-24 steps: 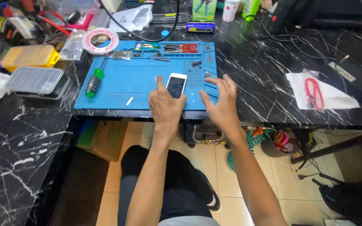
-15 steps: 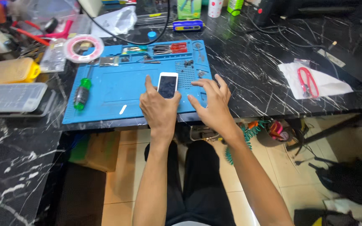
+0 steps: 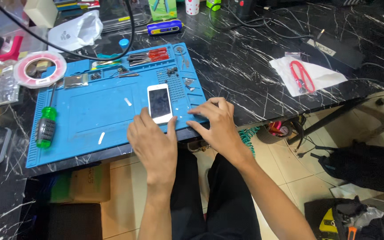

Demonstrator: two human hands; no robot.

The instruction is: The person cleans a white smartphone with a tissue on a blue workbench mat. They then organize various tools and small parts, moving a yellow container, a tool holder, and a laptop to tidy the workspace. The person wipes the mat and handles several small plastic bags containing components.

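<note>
Now white phone (image 3: 160,103) on blue mat (image 3: 85,111), left hand (image 3: 153,144) fingers (image 3: 145,116) touching its near end

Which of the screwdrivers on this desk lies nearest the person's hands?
The green-handled screwdriver on the left edge of the blue mat. The red-handled ones and the blue-and-yellow one lie farther back, beyond the white phone.

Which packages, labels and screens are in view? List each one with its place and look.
Phone: on the blue mat, white frame, dark blank screen, left hand touching its lower end.
Green box: far edge, upright.
Foil pouch: mat's upper left, small and silvery.
White bag: behind the mat, crumpled.
Cardboard box: under the table, brown.
</note>
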